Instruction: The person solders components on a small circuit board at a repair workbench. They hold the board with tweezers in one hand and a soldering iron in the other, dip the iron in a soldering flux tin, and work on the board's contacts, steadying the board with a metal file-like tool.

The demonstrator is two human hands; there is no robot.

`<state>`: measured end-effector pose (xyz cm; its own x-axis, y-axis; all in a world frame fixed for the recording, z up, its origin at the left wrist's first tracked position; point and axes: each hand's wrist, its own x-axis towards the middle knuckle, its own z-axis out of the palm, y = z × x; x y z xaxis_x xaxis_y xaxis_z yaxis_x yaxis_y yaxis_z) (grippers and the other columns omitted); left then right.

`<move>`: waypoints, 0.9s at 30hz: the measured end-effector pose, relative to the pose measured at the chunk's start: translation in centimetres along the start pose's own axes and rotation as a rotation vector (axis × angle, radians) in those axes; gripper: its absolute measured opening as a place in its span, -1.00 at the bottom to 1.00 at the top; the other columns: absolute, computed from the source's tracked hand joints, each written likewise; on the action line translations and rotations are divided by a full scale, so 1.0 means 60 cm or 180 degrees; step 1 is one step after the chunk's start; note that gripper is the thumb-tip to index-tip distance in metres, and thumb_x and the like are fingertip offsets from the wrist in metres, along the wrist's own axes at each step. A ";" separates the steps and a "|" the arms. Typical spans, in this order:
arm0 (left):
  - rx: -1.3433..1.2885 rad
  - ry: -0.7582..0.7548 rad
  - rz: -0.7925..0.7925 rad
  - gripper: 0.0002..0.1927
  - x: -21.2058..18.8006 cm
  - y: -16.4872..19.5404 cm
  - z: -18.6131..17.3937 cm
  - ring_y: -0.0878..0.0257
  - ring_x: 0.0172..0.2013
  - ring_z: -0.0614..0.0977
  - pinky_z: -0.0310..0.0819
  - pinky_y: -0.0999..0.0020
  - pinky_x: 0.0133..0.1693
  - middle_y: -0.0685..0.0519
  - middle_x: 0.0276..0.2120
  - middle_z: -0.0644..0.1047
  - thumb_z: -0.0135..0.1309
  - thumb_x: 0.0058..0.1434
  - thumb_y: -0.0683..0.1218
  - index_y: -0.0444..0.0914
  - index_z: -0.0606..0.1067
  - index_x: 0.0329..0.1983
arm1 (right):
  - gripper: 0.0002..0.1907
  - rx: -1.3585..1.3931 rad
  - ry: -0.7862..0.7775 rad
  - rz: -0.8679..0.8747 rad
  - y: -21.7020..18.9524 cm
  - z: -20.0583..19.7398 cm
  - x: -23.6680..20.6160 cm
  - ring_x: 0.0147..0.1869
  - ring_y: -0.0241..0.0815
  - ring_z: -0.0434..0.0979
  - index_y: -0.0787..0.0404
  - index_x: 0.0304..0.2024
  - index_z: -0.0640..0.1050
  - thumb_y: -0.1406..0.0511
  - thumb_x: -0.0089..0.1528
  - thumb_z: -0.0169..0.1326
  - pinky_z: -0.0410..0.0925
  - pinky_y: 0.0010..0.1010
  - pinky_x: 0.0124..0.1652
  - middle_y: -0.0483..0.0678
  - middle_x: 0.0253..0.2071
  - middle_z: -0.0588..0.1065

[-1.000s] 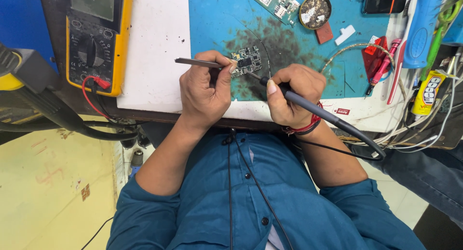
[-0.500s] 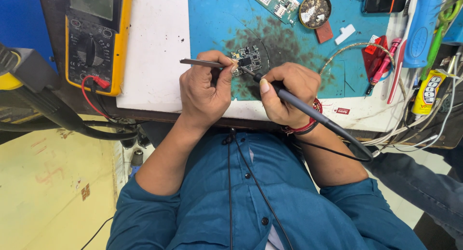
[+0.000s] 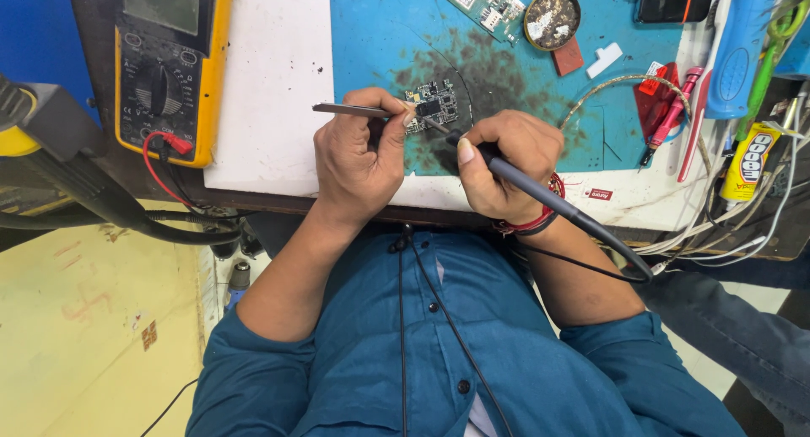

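At the middle of the frame, the left hand [image 3: 359, 163] pinches tweezers [image 3: 350, 110] and the right hand [image 3: 502, 163] grips a soldering iron [image 3: 540, 192], both tips meeting a small circuit board [image 3: 433, 105] on the blue mat [image 3: 380, 40].

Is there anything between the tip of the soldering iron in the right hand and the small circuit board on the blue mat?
Nothing visible is in the way. The right hand holds the soldering iron, and its tip already reaches the small circuit board. The left hand holds tweezers at the board's left edge, beside the tip and not across it.
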<state>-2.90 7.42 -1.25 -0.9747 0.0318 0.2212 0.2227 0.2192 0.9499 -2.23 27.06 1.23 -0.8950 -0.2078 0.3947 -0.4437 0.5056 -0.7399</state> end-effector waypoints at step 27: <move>-0.0024 0.0108 -0.0079 -0.87 -0.006 -0.004 0.004 0.42 -0.36 0.64 0.51 0.54 -0.34 0.02 -0.29 0.62 0.14 0.45 -0.26 -0.31 0.42 -0.04 | -0.90 0.0050 -0.0039 -0.0009 0.000 0.001 0.000 -0.44 -0.05 0.47 0.28 -0.37 0.50 0.41 0.23 0.17 0.30 -0.35 -0.41 -0.01 -0.50 0.44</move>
<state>-2.64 7.57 -1.62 -0.9788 -0.0068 0.2048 0.1987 0.2120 0.9568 -2.25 27.00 1.23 -0.8943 -0.2195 0.3900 -0.4467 0.4919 -0.7473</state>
